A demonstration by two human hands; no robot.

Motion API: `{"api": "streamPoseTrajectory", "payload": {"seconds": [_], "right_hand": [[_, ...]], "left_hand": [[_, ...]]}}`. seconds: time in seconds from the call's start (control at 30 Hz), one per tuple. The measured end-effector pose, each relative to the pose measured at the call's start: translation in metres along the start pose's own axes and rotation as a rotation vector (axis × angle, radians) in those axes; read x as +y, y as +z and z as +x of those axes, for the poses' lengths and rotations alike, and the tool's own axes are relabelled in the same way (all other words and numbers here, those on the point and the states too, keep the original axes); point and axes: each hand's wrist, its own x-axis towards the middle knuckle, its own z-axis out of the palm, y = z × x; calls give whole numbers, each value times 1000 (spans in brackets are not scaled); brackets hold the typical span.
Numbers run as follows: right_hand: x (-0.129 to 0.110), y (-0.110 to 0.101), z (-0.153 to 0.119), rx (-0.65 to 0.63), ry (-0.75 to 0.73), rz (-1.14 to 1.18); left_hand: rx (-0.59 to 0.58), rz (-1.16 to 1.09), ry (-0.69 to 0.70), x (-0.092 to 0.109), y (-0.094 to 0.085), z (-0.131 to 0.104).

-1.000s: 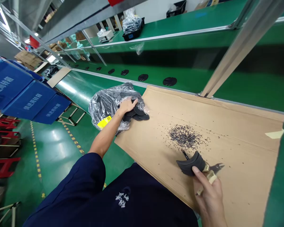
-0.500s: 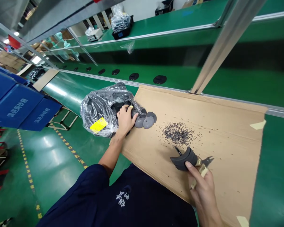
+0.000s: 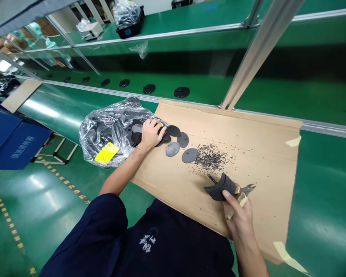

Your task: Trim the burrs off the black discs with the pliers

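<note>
our right grip [image 3: 240, 215] clasping a curved black piece [image 3: 218, 188] and cream-handled metal nippers [image 3: 247, 189], our left grip [image 3: 151, 134] over black oval discs [image 3: 173, 131], hold unclear

A factory workshop: black parts [image 3: 181, 92] sit spaced along a long green line [image 3: 165, 90], a metal post [image 3: 263, 50] rises from its edge, a shelf [image 3: 184, 21] holds a bin [image 3: 131, 30], and blue crates [image 3: 21, 140] stand near striped floor tape [image 3: 71, 186].

Bare cardboard [image 3: 173, 182] lay open on the near side, between the loose discs [image 3: 189, 155] and the curved piece [image 3: 218, 189] in the right hand [image 3: 241, 218]. The bulky bag [image 3: 105, 121] blocked the left end, black scraps [image 3: 210, 158] covered the middle, and a metal post [image 3: 256, 57] rose at the far edge.
</note>
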Motion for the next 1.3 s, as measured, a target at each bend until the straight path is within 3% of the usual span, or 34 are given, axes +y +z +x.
{"api": "streamPoseTrajectory", "payload": {"seconds": [0.17,0.37,0.47,0.57,0.67,0.77,0.83,0.93,1.0,1.07,1.2,1.3], "right_hand": [[-2,1,-1,-52,-18,-12],[-6,8,-3,24,-28,-6],[-11,10,-4,29,-26,-18],[-15,8,-4,33,-19,-10],[-18,8,-1,45,-32,-21],[-20,14,5,43,-64,-69],[-22,19,8,20,-83,-120],[-23,24,11,-11,-103,-173],[-24,25,11,-14,-109,-183],[-24,25,11,-12,-104,-185],[-25,24,11,-11,-105,-187],[-29,24,10,-20,-119,-192]], "left_hand": [[0,3,95,29,-16,0],[-486,-255,418,83,-20,-16],[-540,-345,400,86,-16,-16],[-439,-611,246,80,-19,-16],[-368,-1085,-26,82,-27,-23],[-492,-1566,-397,97,-35,-37],[-579,-1762,-611,108,-38,-44],[-596,-1898,-795,117,-38,-44],[-581,-1923,-828,115,-34,-40],[-549,-1864,-741,111,-29,-35],[-501,-1558,-349,111,-28,-34],[-610,-1429,-128,125,-38,-41]]}}
